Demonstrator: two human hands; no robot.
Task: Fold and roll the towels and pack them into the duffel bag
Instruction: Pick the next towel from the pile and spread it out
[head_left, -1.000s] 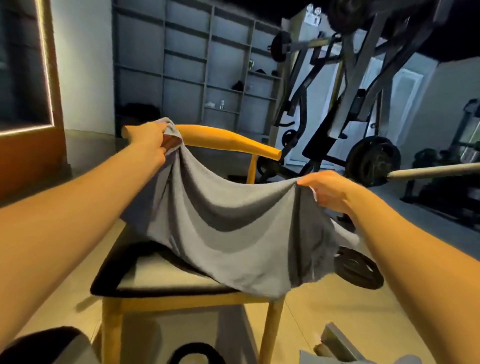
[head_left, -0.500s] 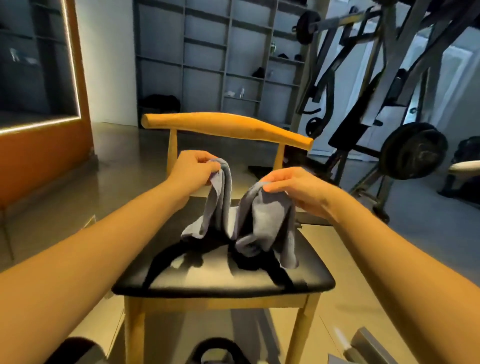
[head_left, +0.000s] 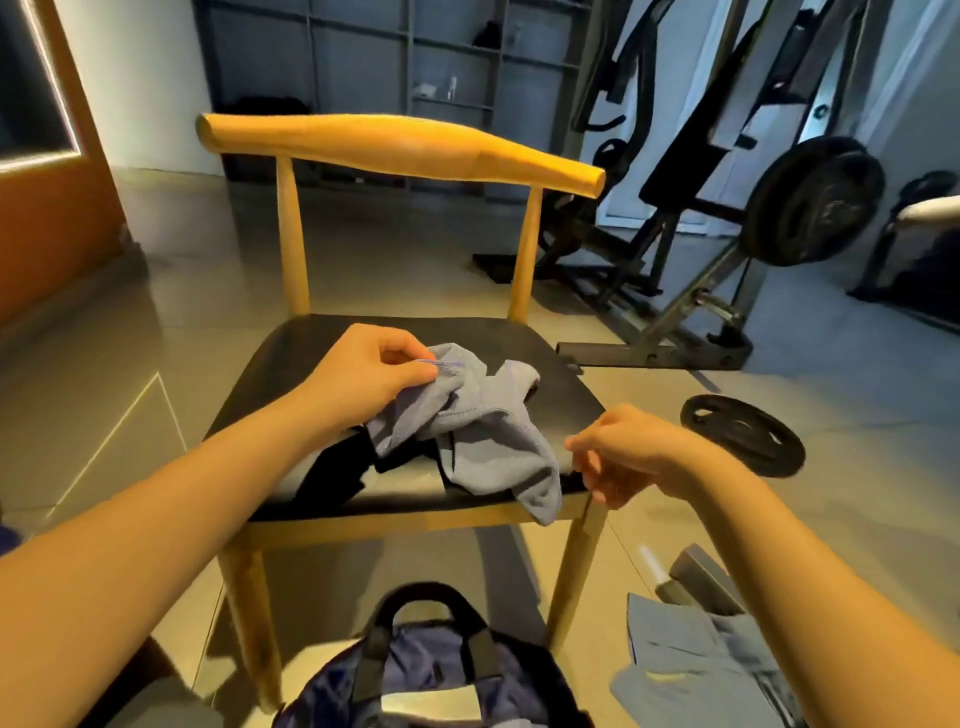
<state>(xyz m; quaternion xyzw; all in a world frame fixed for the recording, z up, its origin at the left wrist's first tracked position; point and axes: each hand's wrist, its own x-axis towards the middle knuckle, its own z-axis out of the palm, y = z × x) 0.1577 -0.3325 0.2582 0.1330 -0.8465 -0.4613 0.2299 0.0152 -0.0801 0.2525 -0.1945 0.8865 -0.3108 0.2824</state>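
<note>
Both forearms outstretched, left hand (head_left: 363, 374) in a fingertip pinch, right hand (head_left: 618, 457) loosely curled

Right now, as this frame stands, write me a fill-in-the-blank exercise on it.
The crumpled grey towel lies on the ____ seat of the yellow wooden chair.
The person's left hand pinches the ____.
The round black weight plate lies on the ____, right of the chair.
Missing words: black; towel; floor.

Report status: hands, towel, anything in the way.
Left hand pinches towel edge; right hand free beside it. Towel crumpled on chair seat, unfolded. Duffel bag on floor before chair; nothing between.
</note>
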